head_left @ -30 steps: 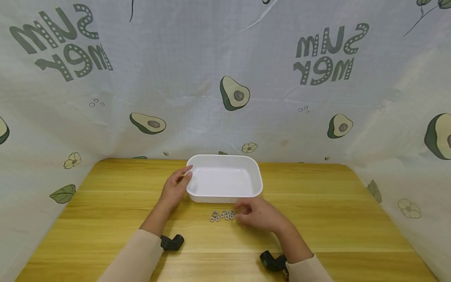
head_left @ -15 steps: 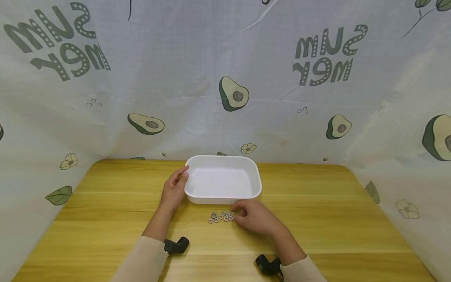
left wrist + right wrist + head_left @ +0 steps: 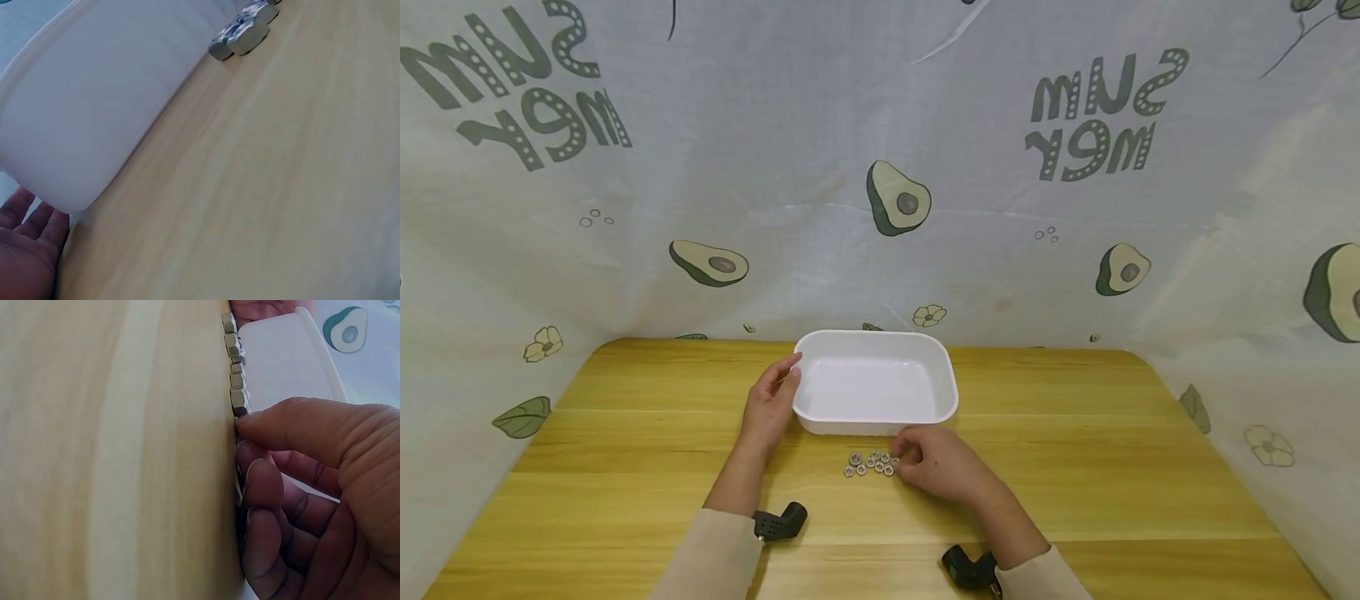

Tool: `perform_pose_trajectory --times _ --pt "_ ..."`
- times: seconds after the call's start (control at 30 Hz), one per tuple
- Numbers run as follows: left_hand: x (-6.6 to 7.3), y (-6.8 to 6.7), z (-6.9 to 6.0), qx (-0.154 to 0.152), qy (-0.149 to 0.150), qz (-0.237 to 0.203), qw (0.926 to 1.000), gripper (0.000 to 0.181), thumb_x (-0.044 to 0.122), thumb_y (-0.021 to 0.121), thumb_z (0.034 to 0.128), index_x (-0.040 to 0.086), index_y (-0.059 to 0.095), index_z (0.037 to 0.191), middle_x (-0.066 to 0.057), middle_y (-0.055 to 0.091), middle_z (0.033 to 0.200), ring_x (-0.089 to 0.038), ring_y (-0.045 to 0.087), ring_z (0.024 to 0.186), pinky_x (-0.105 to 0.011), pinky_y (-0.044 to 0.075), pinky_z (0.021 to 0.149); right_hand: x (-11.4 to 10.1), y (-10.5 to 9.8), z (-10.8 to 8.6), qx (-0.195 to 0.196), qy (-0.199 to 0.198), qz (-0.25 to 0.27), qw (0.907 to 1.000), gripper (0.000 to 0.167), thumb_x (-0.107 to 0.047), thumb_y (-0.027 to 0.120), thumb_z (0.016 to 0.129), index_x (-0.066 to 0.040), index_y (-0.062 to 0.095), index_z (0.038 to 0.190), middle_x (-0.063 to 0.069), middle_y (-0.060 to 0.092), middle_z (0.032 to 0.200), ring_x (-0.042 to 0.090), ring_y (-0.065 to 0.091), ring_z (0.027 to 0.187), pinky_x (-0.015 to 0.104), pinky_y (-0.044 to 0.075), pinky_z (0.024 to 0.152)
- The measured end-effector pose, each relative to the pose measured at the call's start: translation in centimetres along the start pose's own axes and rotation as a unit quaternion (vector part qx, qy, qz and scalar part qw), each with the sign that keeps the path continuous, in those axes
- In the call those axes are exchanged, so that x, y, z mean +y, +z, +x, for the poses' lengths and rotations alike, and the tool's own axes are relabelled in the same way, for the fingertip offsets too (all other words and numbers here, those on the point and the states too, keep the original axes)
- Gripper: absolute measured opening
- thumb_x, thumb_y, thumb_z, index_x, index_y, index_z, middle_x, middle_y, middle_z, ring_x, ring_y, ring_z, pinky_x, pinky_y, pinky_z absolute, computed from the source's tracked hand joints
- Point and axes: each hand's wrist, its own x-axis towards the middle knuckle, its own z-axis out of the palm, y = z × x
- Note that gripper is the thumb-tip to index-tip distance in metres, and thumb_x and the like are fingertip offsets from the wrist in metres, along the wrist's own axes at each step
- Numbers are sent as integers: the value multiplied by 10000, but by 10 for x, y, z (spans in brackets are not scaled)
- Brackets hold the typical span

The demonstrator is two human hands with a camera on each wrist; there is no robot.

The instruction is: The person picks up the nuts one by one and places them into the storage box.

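Note:
Small metal nuts [image 3: 870, 462] [image 3: 237, 381] lie loosely grouped on the table in front of a white tray [image 3: 876, 427] [image 3: 87, 106]. My left hand [image 3: 767, 408] [image 3: 28, 256] rests against the tray's left end, its fingers relaxed along the wall. My right hand [image 3: 943, 462] [image 3: 312, 500] is low at the right end of the nuts, fingers curled, with thumb tip and forefinger tip close together beside the rightmost nut [image 3: 895, 462]. Whether a nut is pinched between those tips cannot be made out.
The wooden table [image 3: 1075, 467] reaches back to a pale printed cloth [image 3: 790, 150] hanging behind and at both sides. A black device sits at each wrist, the left one [image 3: 781, 522] and the right one [image 3: 967, 568], above the table's near part.
The right-end nuts have shifted slightly toward the near side beside my right fingertips. My right hand has moved slightly left, its fingertips drawn closer together. My left hand stays at the tray.

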Motion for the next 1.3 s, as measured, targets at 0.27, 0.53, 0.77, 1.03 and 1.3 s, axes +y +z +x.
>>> perform_pose_trajectory --times 0.27,0.53,0.77,1.03,1.3 --pt "0 0 0 -29 -81 18 10000 385 333 501 1073 257 566 1445 -72 463 1564 -303 461 1429 -470 412 1197 -2 0 1 58 186 -276 9994 93 -142 770 845 -163 681 861 -50 588 727 118 534 677 242 433 589" --pt "1 0 0 -47 -101 48 9999 392 362 505 1070 274 563 1447 -59 460 1570 -299 455 1432 -468 409 1200 -3 -6 -2 76 179 -310 9993 97 -191 763 849 -187 668 829 -66 596 723 96 539 662 228 446 585" --pt "0 -1 0 -79 -153 51 9998 395 374 504 1070 283 560 1449 -63 460 1567 -298 451 1428 -473 406 1202 -13 -14 -7 49 -30 -140 9999 70 -174 742 860 -172 673 849 -58 607 732 111 555 681 228 470 584" --pt "0 0 0 -31 -122 63 9999 387 365 504 1068 283 567 1440 -61 481 1540 -287 473 1399 -461 425 1189 -26 -21 -8 464 48 -140 9988 51 -170 740 879 -175 690 867 -62 617 734 113 559 668 229 481 574" --pt "-1 0 2 10 -95 -21 10000 376 336 516 1066 266 585 1429 -68 498 1532 -291 486 1401 -459 437 1178 -35 -30 -3 878 235 -179 9957 69 -194 760 899 -165 698 893 -49 602 711 113 529 620 228 464 539"
